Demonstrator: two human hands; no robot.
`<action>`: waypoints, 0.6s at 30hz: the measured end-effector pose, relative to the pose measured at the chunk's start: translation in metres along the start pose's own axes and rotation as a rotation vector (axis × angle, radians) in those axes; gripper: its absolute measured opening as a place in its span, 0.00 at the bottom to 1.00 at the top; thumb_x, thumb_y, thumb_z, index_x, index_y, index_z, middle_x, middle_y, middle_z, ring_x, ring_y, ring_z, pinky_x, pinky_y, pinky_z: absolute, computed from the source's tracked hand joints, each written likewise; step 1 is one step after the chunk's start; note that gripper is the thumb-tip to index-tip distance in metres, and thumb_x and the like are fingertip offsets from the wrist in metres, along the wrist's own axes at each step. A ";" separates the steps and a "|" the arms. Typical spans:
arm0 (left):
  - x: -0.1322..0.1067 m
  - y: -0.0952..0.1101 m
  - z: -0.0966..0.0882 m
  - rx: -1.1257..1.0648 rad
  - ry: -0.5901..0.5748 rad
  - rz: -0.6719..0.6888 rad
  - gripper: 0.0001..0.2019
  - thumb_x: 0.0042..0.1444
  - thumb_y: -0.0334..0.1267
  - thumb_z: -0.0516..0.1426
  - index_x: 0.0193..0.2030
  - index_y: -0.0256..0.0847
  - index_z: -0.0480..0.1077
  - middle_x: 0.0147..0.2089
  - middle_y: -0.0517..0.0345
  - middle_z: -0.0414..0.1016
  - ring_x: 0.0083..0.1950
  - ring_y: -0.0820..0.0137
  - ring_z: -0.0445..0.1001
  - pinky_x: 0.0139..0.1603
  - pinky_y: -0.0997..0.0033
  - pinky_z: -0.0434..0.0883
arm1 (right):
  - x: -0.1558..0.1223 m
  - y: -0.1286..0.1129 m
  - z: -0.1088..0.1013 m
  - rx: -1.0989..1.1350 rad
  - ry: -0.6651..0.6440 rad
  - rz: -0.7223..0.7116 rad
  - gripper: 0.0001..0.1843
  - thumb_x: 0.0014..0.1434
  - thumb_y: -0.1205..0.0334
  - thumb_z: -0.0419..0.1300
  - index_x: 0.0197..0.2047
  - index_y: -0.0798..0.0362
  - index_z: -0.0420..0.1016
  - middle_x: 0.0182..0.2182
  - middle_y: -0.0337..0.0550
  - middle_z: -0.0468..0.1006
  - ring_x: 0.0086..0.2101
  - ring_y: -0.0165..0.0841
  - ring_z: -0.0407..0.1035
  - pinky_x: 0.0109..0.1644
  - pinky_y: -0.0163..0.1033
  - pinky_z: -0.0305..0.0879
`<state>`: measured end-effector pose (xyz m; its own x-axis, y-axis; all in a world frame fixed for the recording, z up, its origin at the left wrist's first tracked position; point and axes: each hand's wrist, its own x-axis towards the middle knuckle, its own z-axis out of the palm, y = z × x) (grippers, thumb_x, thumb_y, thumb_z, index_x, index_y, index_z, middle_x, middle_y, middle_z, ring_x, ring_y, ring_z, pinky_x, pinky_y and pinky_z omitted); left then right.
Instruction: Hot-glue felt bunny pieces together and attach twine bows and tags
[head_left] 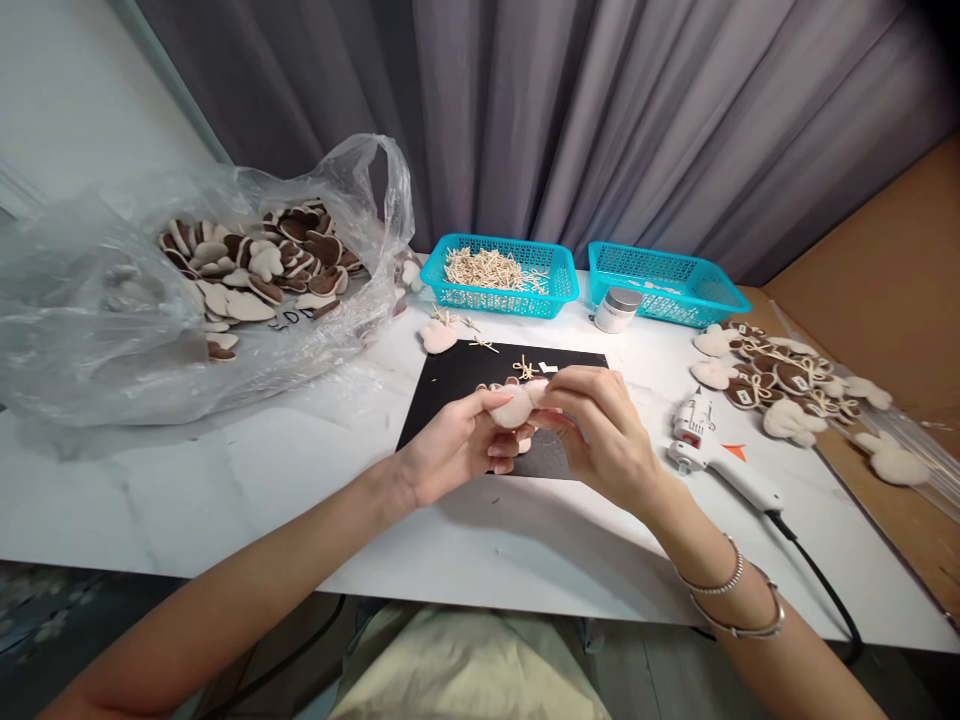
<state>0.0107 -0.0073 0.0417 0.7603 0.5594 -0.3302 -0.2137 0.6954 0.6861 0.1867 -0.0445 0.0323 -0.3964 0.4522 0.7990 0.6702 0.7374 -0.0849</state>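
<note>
Over a black mat [442, 400], my left hand [461, 440] grips a cream plush bunny-shaped patch [512, 408] between thumb and fingers. My right hand [607, 425] pinches the same patch at its right end. Part of a brown-and-cream piece shows just behind it, mostly hidden by my fingers. Small straw-coloured bows [525, 369] and a white tag [548, 367] lie on the mat beyond my hands. Another cream plush piece [438, 337] rests at the mat's upper left corner.
A clear plastic bag [82, 330] of brown-and-cream plush pieces [232, 270] spreads at left. Behind stand two blue baskets, one [501, 303] with many bows, another [675, 290] beside a lidded jar [617, 311]. A corded glue gun [720, 460] lies right, near bow-trimmed plush pieces [795, 375].
</note>
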 end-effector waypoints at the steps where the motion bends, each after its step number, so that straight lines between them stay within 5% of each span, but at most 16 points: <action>1: 0.000 0.000 -0.001 -0.004 -0.002 0.002 0.11 0.58 0.40 0.49 0.33 0.36 0.67 0.29 0.58 0.61 0.25 0.76 0.54 0.26 0.77 0.58 | 0.000 0.000 0.001 0.003 -0.013 -0.003 0.14 0.57 0.79 0.51 0.44 0.53 0.62 0.39 0.51 0.71 0.42 0.38 0.65 0.42 0.44 0.62; 18: -0.005 -0.003 0.008 0.248 -0.036 0.191 0.14 0.59 0.44 0.47 0.43 0.36 0.66 0.30 0.60 0.61 0.24 0.78 0.51 0.25 0.77 0.58 | 0.003 0.002 -0.002 -0.102 0.126 0.173 0.10 0.58 0.76 0.53 0.31 0.51 0.64 0.27 0.39 0.72 0.37 0.34 0.67 0.44 0.45 0.52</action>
<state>0.0124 -0.0155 0.0469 0.7431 0.6499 -0.1593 -0.2025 0.4454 0.8721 0.1880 -0.0432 0.0359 -0.1925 0.4966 0.8464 0.7840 0.5966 -0.1717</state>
